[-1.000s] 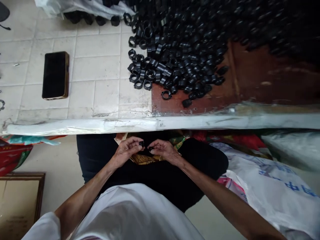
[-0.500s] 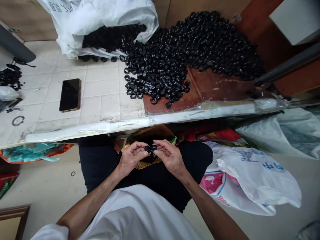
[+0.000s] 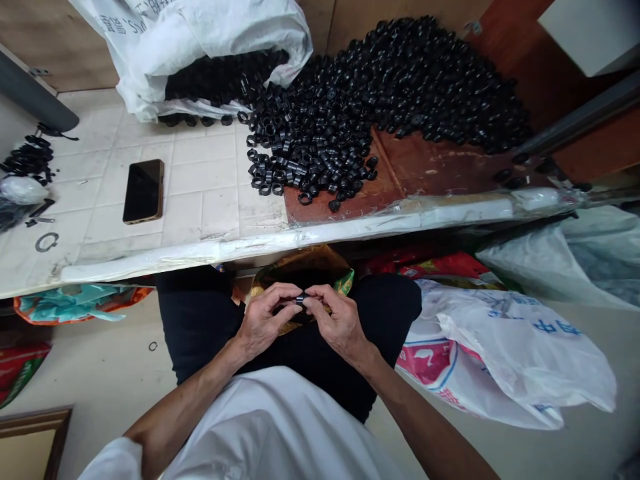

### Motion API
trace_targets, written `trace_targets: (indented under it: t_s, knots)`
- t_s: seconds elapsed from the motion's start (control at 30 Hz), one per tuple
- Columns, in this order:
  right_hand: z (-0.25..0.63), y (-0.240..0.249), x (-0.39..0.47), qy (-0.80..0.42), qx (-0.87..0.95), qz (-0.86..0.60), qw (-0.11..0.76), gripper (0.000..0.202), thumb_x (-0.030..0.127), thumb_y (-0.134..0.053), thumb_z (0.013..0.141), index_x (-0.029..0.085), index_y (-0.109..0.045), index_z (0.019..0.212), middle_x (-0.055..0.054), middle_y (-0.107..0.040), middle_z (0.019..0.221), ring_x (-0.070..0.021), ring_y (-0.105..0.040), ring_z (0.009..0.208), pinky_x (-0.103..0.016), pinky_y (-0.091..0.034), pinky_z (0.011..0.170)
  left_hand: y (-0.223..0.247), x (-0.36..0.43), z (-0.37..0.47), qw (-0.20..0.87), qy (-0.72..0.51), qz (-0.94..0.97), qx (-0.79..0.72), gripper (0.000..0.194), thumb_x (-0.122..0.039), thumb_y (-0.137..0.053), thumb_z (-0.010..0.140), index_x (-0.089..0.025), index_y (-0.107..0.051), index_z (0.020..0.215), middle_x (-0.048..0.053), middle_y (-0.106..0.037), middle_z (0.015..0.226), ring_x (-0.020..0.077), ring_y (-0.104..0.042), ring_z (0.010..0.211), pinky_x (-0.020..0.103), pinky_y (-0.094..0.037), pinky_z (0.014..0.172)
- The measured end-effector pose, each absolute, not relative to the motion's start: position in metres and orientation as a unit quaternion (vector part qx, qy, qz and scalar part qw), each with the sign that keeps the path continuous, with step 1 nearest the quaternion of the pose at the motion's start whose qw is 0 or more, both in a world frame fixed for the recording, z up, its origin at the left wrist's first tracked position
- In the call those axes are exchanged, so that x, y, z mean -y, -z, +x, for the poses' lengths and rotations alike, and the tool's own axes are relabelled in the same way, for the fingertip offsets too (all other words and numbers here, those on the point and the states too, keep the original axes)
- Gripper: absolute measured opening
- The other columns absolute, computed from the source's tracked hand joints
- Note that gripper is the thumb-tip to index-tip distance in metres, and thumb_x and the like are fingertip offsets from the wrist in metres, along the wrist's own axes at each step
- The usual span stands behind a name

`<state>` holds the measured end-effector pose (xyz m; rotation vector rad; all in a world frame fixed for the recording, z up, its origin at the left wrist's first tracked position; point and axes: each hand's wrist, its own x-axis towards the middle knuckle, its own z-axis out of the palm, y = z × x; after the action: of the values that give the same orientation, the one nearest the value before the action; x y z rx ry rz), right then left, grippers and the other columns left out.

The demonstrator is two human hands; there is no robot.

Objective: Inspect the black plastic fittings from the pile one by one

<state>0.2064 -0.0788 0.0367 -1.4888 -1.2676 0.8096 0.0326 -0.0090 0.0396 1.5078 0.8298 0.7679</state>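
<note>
Between my two hands, above my lap, is a small black plastic part (image 3: 301,300), mostly covered by fingertips. My left hand (image 3: 267,317) pinches it from the left with thumb and fingers. From the right, my right hand (image 3: 339,320) pinches it too, and the fingertips of both hands nearly meet. Whether it is one piece or two pressed together, I cannot tell. Beneath the hands a gold and green bag (image 3: 327,261) stands open between my knees, its inside dark.
A big heap of black plastic rings (image 3: 345,113) covers the back of the bench, spilling from a white sack (image 3: 215,33). A phone (image 3: 143,191) lies on the left. The bench's taped front edge (image 3: 250,250) runs above my knees. White printed bags (image 3: 500,353) stand at right.
Half a second ago each hand held a separate black piece with a gap between. Now the hands have come together and the pieces meet at the fingertips. The view has shifted slightly.
</note>
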Motion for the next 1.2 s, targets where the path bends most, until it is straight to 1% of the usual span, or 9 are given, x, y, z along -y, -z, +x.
trace_targets:
  t_s: [0.1,0.27,0.47,0.57,0.7,0.87,0.97,1.1,1.2]
  knots:
    - [0.203,-0.037,0.081,-0.331,0.516,-0.624,0.485,0.019,0.033,-0.055,0.103,0.021,-0.068,0.093,0.0,-0.065,0.069,-0.0131,-0.064,0.056,-0.024,-0.054,0.057,-0.039,0.011,0.034,0.586,-0.334,0.648,-0.354,0.018,-0.027,-0.078,0.088,-0.021,-0.08,0.105,0.009,-0.075,0.106,0.0199,-0.074,0.095,0.03,-0.064,0.084]
    - [0.206,-0.04,0.086,-0.32,0.559,-0.586,0.491,0.014,0.027,-0.059,0.1,0.02,-0.068,0.108,-0.005,-0.074,0.089,-0.0164,-0.07,0.073,-0.027,-0.057,0.068,-0.033,0.013,0.034,0.616,-0.338,0.621,-0.348,0.018,-0.029,-0.076,0.091,-0.018,-0.077,0.105,0.008,-0.073,0.107,0.0174,-0.073,0.093,0.028,-0.064,0.084]
    - [0.212,-0.039,0.084,-0.302,0.57,-0.616,0.452,0.037,0.028,-0.053,0.103,0.021,-0.055,0.067,0.003,-0.053,0.059,-0.0107,-0.049,0.053,-0.025,-0.04,0.056,-0.032,0.013,0.037,0.601,-0.318,0.659,-0.323,0.02,-0.029,-0.075,0.092,-0.019,-0.077,0.11,0.009,-0.073,0.109,0.0185,-0.073,0.096,0.03,-0.065,0.085]
    - [0.208,-0.033,0.08,-0.31,0.534,-0.642,0.454,0.047,0.032,-0.049,0.105,0.02,-0.047,0.059,0.005,-0.046,0.054,-0.0092,-0.044,0.05,-0.025,-0.036,0.053,-0.028,0.014,0.041,0.627,-0.308,0.639,-0.322,0.019,-0.029,-0.075,0.092,-0.018,-0.077,0.108,0.008,-0.073,0.108,0.0181,-0.073,0.094,0.03,-0.065,0.083]
    - [0.203,-0.026,0.079,-0.273,0.453,-0.677,0.512,0.028,0.034,-0.059,0.099,0.021,-0.059,0.075,0.004,-0.055,0.062,-0.01,-0.051,0.053,-0.023,-0.041,0.053,-0.022,0.017,0.047,0.673,-0.308,0.575,-0.348,0.021,-0.029,-0.079,0.088,-0.018,-0.077,0.106,0.006,-0.072,0.104,0.0149,-0.072,0.088,0.026,-0.064,0.082]
    - [0.208,-0.024,0.086,-0.255,0.532,-0.622,0.515,0.015,0.026,-0.057,0.099,0.021,-0.07,0.105,-0.005,-0.069,0.088,-0.0179,-0.067,0.078,-0.032,-0.056,0.073,-0.019,0.013,0.049,0.687,-0.315,0.548,-0.358,0.022,-0.031,-0.079,0.089,-0.018,-0.077,0.107,0.006,-0.071,0.107,0.017,-0.074,0.093,0.029,-0.064,0.087]
    - [0.212,-0.024,0.086,-0.253,0.552,-0.626,0.489,0.015,0.027,-0.059,0.1,0.021,-0.069,0.092,-0.003,-0.066,0.078,-0.0151,-0.062,0.068,-0.029,-0.052,0.067,-0.018,0.011,0.046,0.673,-0.306,0.576,-0.348,0.019,-0.029,-0.078,0.09,-0.018,-0.077,0.106,0.007,-0.071,0.107,0.0165,-0.073,0.092,0.029,-0.064,0.086]
    - [0.208,-0.022,0.082,-0.254,0.555,-0.649,0.454,0.04,0.029,-0.057,0.103,0.021,-0.053,0.063,0.003,-0.047,0.058,-0.0109,-0.046,0.054,-0.026,-0.04,0.056,-0.017,0.011,0.044,0.654,-0.312,0.6,-0.34,0.02,-0.028,-0.078,0.089,-0.019,-0.077,0.107,0.007,-0.071,0.109,0.0153,-0.072,0.091,0.027,-0.064,0.083]
    - [0.202,-0.02,0.082,-0.238,0.524,-0.653,0.493,0.026,0.029,-0.06,0.101,0.02,-0.061,0.076,0.003,-0.053,0.064,-0.0117,-0.05,0.057,-0.026,-0.045,0.058,-0.019,0.01,0.044,0.656,-0.32,0.587,-0.349,0.018,-0.028,-0.077,0.09,-0.019,-0.077,0.106,0.006,-0.071,0.107,0.0145,-0.073,0.09,0.027,-0.063,0.084]
